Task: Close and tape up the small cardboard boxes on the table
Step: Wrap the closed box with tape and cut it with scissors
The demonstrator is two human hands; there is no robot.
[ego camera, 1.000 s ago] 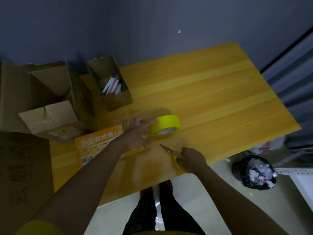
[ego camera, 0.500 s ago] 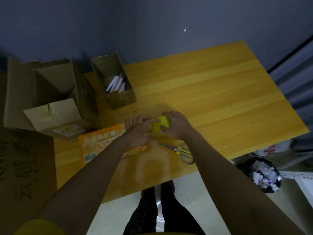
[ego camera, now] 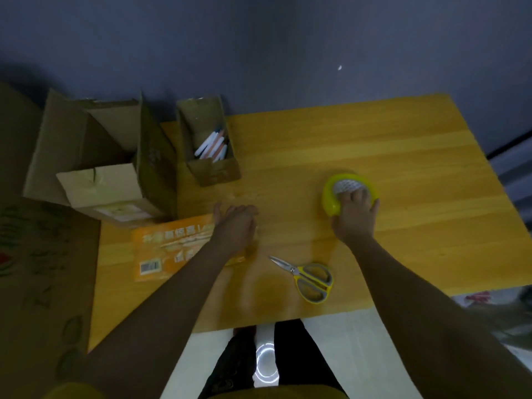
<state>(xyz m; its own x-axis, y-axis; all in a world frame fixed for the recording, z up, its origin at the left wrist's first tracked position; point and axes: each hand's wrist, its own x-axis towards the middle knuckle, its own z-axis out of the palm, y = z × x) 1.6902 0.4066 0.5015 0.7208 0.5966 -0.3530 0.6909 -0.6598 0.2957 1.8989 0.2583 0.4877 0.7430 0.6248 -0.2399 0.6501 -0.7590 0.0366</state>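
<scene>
Right hand [ego camera: 355, 217] grips yellow tape roll [ego camera: 331, 197] at desk [ego camera: 403, 156] right, left hand [ego camera: 236, 223] relaxed on flattened orange box [ego camera: 169, 249]; open pen box [ego camera: 208, 142] far-left could tip if bumped.

The flat orange packet [ego camera: 172, 249] on the wooden table [ego camera: 374, 156] carries a row of large pale characters across its top, too blurred to read, and a barcode sticker [ego camera: 149, 266] near its lower left corner, with no digits legible. The big carton [ego camera: 109, 174] bears a pale label [ego camera: 121, 210], unreadable.
</scene>
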